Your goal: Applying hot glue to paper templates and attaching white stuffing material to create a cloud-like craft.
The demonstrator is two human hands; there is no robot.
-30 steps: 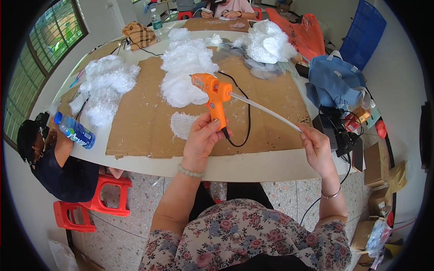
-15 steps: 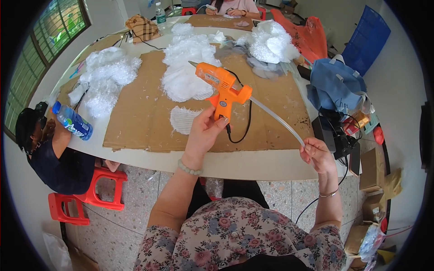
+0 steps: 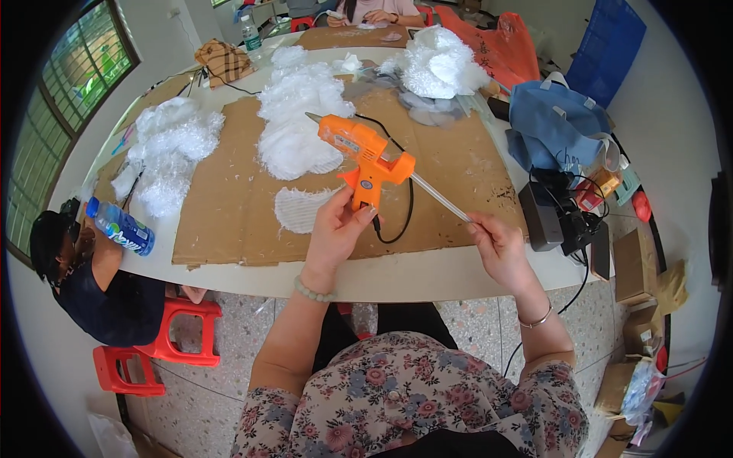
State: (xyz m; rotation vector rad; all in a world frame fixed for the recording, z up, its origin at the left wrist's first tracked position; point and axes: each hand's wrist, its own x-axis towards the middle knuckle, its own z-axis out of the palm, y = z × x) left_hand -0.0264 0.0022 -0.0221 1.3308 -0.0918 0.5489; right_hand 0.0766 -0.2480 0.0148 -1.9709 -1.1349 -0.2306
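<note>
My left hand (image 3: 337, 230) is closed round the handle of an orange hot glue gun (image 3: 372, 166), its nozzle tilted up to the left. A long translucent glue stick (image 3: 440, 196) runs from the rear of the gun down to my right hand (image 3: 498, 248). The fingers of that hand pinch the stick's far end. A black cord leaves the bottom of the handle. Beneath the gun, a white ribbed oval pad (image 3: 301, 211) lies on the brown cardboard (image 3: 229, 217). Just beyond it is a pile of fluffy white pieces (image 3: 298, 141).
More white fluff lies at the left (image 3: 175, 137) and at the back (image 3: 439, 65). A blue-capped bottle (image 3: 121, 227) stands near a seated person at left; another person sits at the far end. A blue bag (image 3: 553, 122) and a black box (image 3: 540, 216) with cords line the right edge.
My right hand has moved left, toward the gun, and the glue stick between them now looks shorter and straighter. The whole view has shifted slightly.
</note>
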